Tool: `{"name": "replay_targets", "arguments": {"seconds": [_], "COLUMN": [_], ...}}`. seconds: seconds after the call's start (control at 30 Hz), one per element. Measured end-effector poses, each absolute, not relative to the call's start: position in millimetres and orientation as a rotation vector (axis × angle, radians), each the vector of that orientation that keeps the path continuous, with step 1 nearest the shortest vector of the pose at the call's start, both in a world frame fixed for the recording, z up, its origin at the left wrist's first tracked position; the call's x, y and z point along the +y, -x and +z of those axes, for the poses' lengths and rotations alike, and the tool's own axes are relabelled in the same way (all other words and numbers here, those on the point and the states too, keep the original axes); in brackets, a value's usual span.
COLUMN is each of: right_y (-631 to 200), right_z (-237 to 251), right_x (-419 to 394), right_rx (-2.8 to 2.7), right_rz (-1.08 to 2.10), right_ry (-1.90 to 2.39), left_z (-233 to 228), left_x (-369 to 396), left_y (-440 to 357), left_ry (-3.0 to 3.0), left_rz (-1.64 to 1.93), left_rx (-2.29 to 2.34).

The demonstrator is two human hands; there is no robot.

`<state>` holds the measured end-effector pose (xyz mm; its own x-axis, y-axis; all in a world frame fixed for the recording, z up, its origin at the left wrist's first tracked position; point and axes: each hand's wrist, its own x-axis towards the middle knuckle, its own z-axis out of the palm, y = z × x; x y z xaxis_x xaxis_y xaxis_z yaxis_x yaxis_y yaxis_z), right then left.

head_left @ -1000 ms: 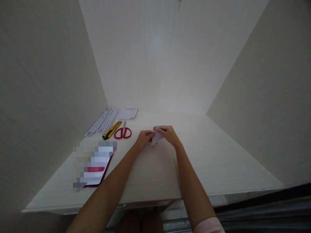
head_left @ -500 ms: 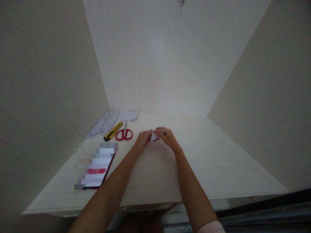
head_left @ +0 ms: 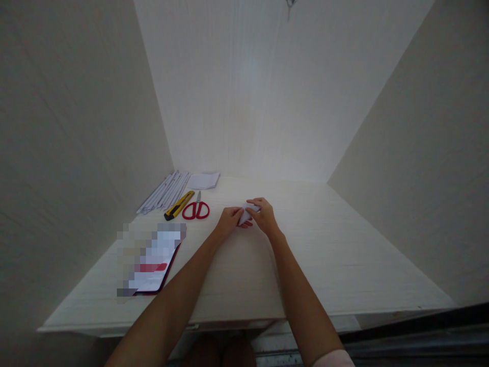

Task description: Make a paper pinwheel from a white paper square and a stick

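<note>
Between my two hands, over the middle of the white table (head_left: 324, 244), is a small piece of folded white paper (head_left: 246, 216). My left hand (head_left: 229, 219) pinches its left side, with some fingers underneath. On the right side, my right hand (head_left: 263, 213) grips the paper between thumb and fingers. Its exact folds are too small to make out. To the left of my hands lie red-handled scissors (head_left: 196, 209), blades pointing away from me. Beside them rests a yellow and black box cutter (head_left: 179, 206).
Thin folded paper strips (head_left: 164, 192) are bunched against the left wall, with a stack of white paper (head_left: 204, 181) next to them. A phone or tablet (head_left: 153, 270), partly blurred out, lies at the left front. Panels enclose the table's back and both sides.
Both hands still hold the paper. My fingers have shifted on it and more of its white surface shows now. The whole view has tilted slightly; the other items lie as before.
</note>
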<state>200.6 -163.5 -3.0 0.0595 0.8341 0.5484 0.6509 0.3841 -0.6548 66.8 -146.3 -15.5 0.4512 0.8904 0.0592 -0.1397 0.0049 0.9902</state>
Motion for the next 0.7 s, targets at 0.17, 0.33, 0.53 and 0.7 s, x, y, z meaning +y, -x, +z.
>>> {"name": "replay_targets", "arguments": {"seconds": [0.17,0.33,0.53,0.7], "right_y": [-196.0,-197.1,-200.4,-200.8], "right_z": [-6.6,-7.5,-4.8,-7.4], "right_x": [-162.0,-161.6,-163.1,-161.5], "right_rx": [-1.645,-1.674,-1.656,-1.652], "right_rz": [0.126,0.104,0.154,0.142], "right_ry": [1.379,1.374,1.351,1.349], "left_z": [-18.8,-17.0,-15.4,-17.8], "left_x": [-145.4,-146.3,-147.9,-145.8], "left_y": [-67.4,-66.1,-65.7,-66.9], "left_ry": [-1.353,-1.339,-1.325,-1.303], "left_rz": [0.898,0.886,0.887,0.868], "left_rx": [0.708,0.678,0.682,0.68]}}
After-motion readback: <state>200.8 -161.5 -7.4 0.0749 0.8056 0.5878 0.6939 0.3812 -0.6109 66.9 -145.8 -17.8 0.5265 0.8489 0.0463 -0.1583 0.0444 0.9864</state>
